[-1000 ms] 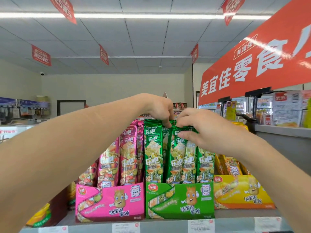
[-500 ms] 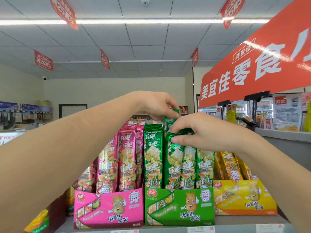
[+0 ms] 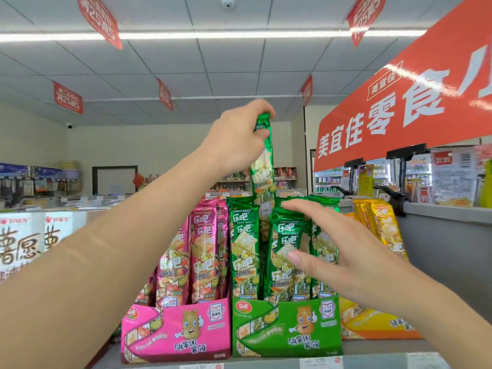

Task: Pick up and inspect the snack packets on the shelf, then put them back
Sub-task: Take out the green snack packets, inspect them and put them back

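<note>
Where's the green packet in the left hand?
Head view, centre: the green packet hangs from the left hand, raised above the green box, its lower end among the standing packets.

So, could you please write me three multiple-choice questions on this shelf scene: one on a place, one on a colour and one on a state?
1. Which box stands in the middle? A pink; B green; C yellow.
2. What colour is the lifted packet? A green; B pink; C yellow.
3. How is the right hand? A fist; B open, fingers straight; C gripping a box.
Answers: B, the green box sits between the pink box and yellow box; A, the left hand pinches its green top; B, its fingers stretch over the boxed packets.
</note>
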`<act>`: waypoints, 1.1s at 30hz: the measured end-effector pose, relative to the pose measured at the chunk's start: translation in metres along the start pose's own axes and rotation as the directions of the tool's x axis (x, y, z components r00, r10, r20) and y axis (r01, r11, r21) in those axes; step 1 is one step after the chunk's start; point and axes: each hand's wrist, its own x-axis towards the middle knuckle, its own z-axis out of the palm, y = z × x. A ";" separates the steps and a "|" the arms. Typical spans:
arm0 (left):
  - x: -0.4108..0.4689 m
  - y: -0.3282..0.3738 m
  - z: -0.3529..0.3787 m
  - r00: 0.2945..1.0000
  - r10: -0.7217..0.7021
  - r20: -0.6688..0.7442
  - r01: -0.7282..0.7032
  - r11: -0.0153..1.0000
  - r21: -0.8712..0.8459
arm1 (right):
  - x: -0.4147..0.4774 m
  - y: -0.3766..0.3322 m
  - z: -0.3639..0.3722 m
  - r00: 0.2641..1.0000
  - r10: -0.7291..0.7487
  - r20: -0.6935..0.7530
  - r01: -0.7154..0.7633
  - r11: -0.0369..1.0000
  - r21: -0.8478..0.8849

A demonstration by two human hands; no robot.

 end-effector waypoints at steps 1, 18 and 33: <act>-0.001 0.002 -0.003 0.998 0.022 -0.054 -0.021 0.999 0.024 | 0.001 0.001 0.002 1.000 0.011 -0.019 -0.010 0.999 0.038; -0.031 0.003 -0.058 0.698 0.035 -0.715 -0.393 0.854 -0.342 | 0.028 -0.006 -0.008 0.914 0.189 -0.360 -0.016 0.901 0.434; -0.065 0.031 -0.009 0.984 -0.121 -0.127 0.027 0.820 -0.572 | -0.031 -0.023 -0.035 0.924 0.345 -0.164 -0.092 0.617 0.782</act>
